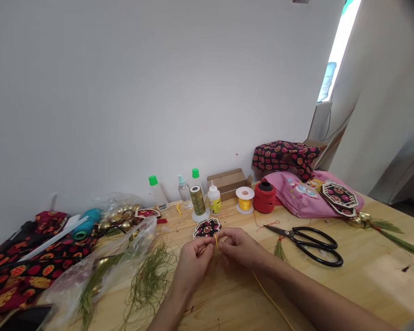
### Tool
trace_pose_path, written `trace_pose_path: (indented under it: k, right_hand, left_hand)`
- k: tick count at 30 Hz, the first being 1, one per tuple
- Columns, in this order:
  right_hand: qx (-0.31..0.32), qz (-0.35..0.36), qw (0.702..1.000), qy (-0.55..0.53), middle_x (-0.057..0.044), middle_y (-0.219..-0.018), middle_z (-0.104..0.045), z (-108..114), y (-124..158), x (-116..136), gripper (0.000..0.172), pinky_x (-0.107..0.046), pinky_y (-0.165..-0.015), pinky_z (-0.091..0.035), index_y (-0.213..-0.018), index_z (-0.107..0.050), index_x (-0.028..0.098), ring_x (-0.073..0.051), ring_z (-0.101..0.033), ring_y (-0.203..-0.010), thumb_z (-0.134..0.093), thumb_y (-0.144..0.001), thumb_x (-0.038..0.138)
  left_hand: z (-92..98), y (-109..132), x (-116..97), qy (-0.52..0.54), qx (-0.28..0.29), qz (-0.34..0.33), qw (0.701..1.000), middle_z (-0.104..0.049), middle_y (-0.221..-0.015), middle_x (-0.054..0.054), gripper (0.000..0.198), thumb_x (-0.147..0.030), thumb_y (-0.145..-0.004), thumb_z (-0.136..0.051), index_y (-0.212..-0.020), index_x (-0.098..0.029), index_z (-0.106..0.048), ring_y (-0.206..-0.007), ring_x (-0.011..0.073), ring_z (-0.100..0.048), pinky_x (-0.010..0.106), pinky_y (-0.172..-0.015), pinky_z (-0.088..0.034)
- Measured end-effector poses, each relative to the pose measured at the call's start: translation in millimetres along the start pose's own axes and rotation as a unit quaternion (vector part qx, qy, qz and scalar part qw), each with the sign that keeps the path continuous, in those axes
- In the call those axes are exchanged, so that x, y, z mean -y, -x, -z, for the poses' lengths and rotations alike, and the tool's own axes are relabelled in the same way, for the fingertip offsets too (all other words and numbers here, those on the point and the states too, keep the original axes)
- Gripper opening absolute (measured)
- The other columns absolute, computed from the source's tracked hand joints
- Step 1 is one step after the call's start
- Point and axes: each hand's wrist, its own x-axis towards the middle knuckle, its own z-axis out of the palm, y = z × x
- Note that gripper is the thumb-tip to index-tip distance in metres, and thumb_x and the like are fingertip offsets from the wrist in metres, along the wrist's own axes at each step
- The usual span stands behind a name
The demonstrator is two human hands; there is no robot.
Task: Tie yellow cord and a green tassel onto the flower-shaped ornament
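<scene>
My left hand (193,257) and my right hand (239,246) meet over the wooden table (365,276), fingers pinched together on a thin yellow cord (215,240). The cord loops up between the fingertips and trails down toward me along my right forearm. Just beyond the fingers lies a flat patterned fabric ornament (207,227) in black, red and white.
Black scissors (307,241) lie to the right. Behind stand a gold thread cone (198,201), glue bottle (214,198), yellow spool (244,199), red spool (264,196), a cardboard box (227,181). Green threads (152,276), a plastic bag (100,266) and patterned cloth (24,266) fill the left; a pink bag (303,195) lies right.
</scene>
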Motion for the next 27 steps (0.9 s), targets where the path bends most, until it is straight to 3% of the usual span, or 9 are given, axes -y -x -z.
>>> trace_pose_path:
  k: [3,7,13,20,27]
  right_hand:
    - [-0.049,0.047,0.993,0.098,0.007,-0.043,-0.048,-4,-1,-7,0.024,-0.015,-0.036,-0.021,-0.091,-0.055,0.015,-0.006,-0.033,-0.035,-0.041,-0.071,0.02]
    - [-0.114,0.112,0.958,0.238,0.007,-0.042,-0.045,-6,1,-9,0.025,-0.016,-0.044,-0.026,-0.086,-0.058,0.018,-0.006,-0.034,-0.039,-0.042,-0.068,0.012]
    - [-0.132,0.117,0.928,0.327,0.005,-0.047,-0.054,-10,2,-9,0.022,-0.018,-0.05,-0.031,-0.086,-0.056,0.02,-0.009,-0.044,-0.043,-0.044,-0.07,0.015]
    - [-0.106,0.11,0.946,0.285,0.002,-0.06,-0.06,-9,-2,-15,0.019,-0.017,-0.05,-0.033,-0.083,-0.056,0.019,-0.01,-0.051,-0.053,-0.044,-0.068,0.013]
    - [0.012,0.008,0.991,0.136,0.002,-0.058,-0.06,-4,-9,-11,0.028,-0.014,-0.042,-0.033,-0.087,-0.054,0.015,-0.008,-0.049,-0.048,-0.045,-0.063,0.006]
  left_hand:
    - [-2.1,-1,1,0.051,0.001,0.027,0.998,-0.067,-0.065,0.004,0.027,-0.03,-0.068,-0.055,-0.083,-0.01,-0.066,-0.054,0.0138,-0.056,0.02,-0.048,-0.04]
    - [-6.7,-3,5,0.094,-0.012,0.079,0.992,-0.065,-0.057,0.003,0.031,-0.037,-0.062,-0.062,-0.074,-0.009,-0.065,-0.047,0.0116,-0.053,0.019,-0.042,-0.036]
    - [-7.3,-5,10,0.07,0.01,0.078,0.994,-0.061,-0.054,0.001,0.035,-0.044,-0.064,-0.058,-0.067,-0.01,-0.066,-0.047,0.0113,-0.05,0.019,-0.042,-0.034]
    - [-6.2,-4,7,0.072,0.039,0.1,0.992,-0.047,-0.041,-0.005,0.04,-0.05,-0.061,-0.057,-0.061,-0.011,-0.064,-0.037,0.006,-0.033,0.017,-0.037,-0.022]
    - [-3.1,-4,5,0.058,0.041,0.105,0.992,-0.045,-0.039,-0.006,0.039,-0.049,-0.061,-0.055,-0.049,-0.012,-0.058,-0.036,0.0063,-0.033,0.018,-0.037,-0.021]
